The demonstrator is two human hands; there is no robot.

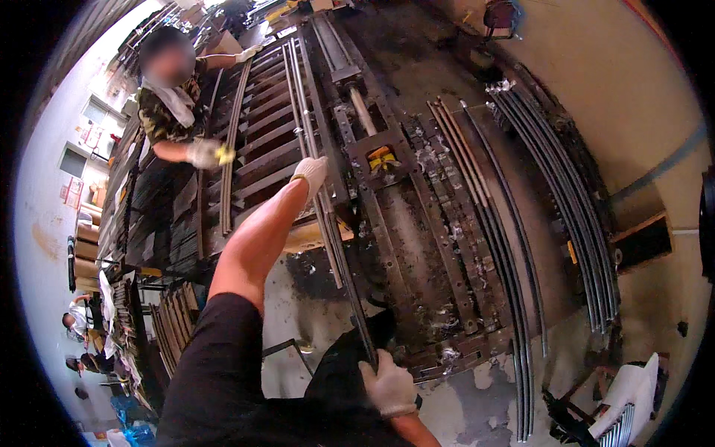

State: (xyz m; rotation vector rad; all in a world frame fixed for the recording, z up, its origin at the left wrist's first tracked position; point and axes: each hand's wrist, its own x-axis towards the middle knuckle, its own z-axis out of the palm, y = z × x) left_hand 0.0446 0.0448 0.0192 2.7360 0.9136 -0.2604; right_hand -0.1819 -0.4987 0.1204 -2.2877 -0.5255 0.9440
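Observation:
A long dark metal rod [348,287] slopes from the slatted rack down toward me. My left hand [311,173], in a white knit glove, is closed around rods at the near end of the rack. Its arm is stretched forward. Closer to my body, my right hand [389,385], also gloved, grips the near end of the dark rod. Another thin rod beside it ends short of my right hand. How many rods lie inside the left hand's grip is hidden by the glove.
A co-worker [167,93] stands left of the slatted rack [264,123], gloved hands by several thin rods [235,141]. An oily machine bed [406,246] with a cylinder runs alongside. More rods [488,216] and a dark rod bundle [562,194] lie right. A white-topped seat [629,395] stands lower right.

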